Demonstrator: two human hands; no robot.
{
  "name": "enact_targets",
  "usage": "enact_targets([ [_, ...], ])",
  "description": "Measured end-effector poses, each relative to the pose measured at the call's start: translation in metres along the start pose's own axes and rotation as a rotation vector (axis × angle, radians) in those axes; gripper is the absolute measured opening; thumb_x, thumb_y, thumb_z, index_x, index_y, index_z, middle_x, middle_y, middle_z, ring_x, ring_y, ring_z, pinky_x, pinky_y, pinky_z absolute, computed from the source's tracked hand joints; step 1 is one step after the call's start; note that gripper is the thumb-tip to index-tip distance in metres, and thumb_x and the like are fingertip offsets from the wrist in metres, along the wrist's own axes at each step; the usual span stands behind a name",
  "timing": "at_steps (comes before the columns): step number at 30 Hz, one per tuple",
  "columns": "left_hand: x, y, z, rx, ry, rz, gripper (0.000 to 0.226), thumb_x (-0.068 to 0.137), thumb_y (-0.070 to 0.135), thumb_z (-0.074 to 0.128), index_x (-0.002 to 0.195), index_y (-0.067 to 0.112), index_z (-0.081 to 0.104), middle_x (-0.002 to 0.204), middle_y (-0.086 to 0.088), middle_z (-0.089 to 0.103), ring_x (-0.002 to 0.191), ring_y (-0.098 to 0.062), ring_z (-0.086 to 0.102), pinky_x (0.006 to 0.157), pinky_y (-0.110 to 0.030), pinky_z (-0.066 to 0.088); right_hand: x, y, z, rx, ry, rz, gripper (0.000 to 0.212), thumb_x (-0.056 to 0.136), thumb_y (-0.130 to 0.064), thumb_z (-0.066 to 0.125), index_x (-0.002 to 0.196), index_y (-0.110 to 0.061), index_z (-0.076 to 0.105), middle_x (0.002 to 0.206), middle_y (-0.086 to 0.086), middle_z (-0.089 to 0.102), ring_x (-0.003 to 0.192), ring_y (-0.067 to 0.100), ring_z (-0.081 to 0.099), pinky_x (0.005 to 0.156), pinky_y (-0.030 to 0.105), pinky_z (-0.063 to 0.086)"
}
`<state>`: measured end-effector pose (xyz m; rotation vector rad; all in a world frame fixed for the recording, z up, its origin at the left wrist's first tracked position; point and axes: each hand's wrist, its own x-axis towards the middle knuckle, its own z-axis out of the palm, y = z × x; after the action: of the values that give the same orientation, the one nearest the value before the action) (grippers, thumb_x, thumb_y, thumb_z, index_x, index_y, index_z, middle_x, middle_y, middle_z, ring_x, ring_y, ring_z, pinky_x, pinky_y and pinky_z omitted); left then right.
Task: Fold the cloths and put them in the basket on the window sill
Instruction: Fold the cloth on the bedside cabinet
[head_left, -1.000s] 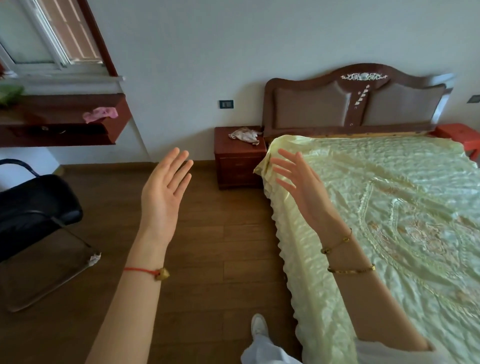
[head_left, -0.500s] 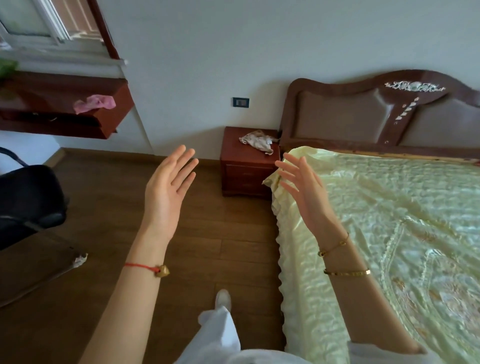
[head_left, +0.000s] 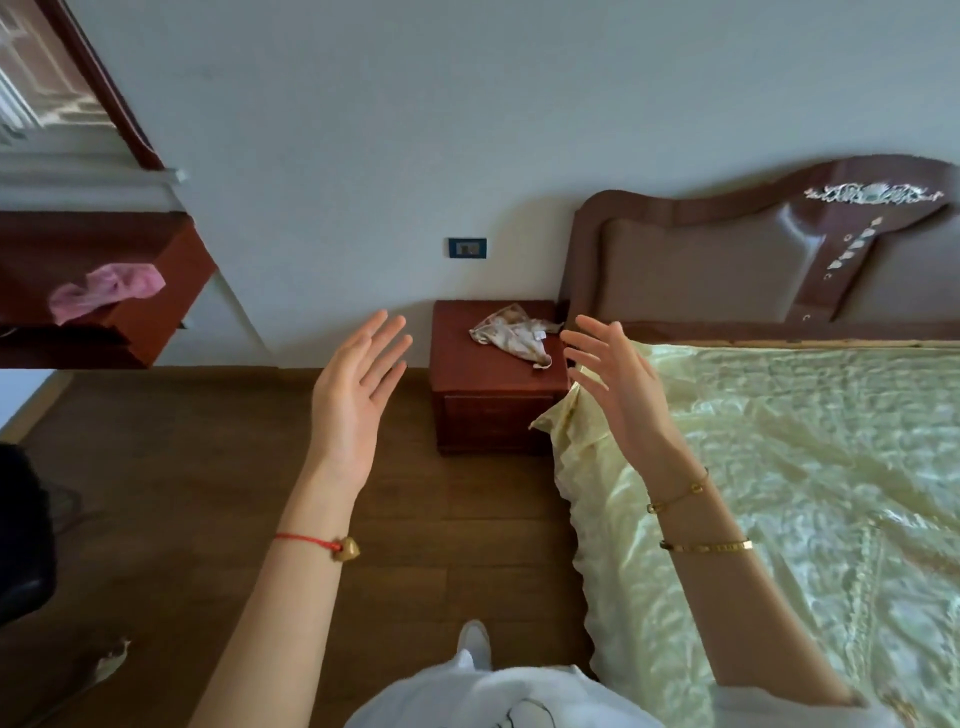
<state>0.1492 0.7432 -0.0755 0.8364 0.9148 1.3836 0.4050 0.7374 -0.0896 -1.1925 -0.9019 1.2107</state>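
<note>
A crumpled cream patterned cloth (head_left: 511, 332) lies on top of the red-brown nightstand (head_left: 493, 400) beside the bed. A crumpled pink cloth (head_left: 106, 288) lies on the dark wooden window sill (head_left: 150, 306) at the left. My left hand (head_left: 356, 389) is raised with fingers straight, palm facing right, just left of the nightstand. My right hand (head_left: 615, 384) is raised with fingers spread, at the nightstand's right edge, a short way from the cream cloth. Both hands hold nothing. No basket is in view.
A bed with a pale green satin cover (head_left: 805, 493) and a brown headboard (head_left: 753, 260) fills the right side. Wooden floor (head_left: 182, 493) runs ahead. A black chair (head_left: 21, 535) is at the left edge. My white-trousered leg and shoe (head_left: 475, 644) are below.
The view has moved closer to the nightstand and the cream cloth. Both raised hands have come nearer to the nightstand, staying open and empty.
</note>
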Motion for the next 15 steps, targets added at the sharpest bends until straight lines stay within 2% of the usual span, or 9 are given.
enact_targets([
  [10, 0.168, -0.024, 0.029, 0.016, -0.023, -0.088, 0.038, 0.104, 0.029, 0.039, 0.136, 0.016, 0.056, 0.132, 0.000, 0.066, 0.125, -0.016, 0.061, 0.114, -0.040, 0.039, 0.152, 0.014, -0.007, 0.042, 0.083, 0.056, 0.041, 0.105, -0.040, 0.032, 0.130, -0.020, 0.058, 0.126, 0.003, 0.067, 0.119, 0.014, 0.062, 0.104, 0.035, 0.048],
  [15, 0.249, -0.050, 0.048, 0.019, -0.003, -0.111, 0.038, 0.104, 0.028, 0.039, 0.135, 0.015, 0.057, 0.131, 0.000, 0.067, 0.124, -0.016, 0.062, 0.112, -0.039, 0.041, 0.243, 0.025, -0.019, 0.054, 0.100, 0.100, 0.043, 0.105, -0.038, 0.033, 0.131, -0.016, 0.058, 0.128, 0.007, 0.066, 0.121, 0.021, 0.060, 0.106, 0.039, 0.046],
])
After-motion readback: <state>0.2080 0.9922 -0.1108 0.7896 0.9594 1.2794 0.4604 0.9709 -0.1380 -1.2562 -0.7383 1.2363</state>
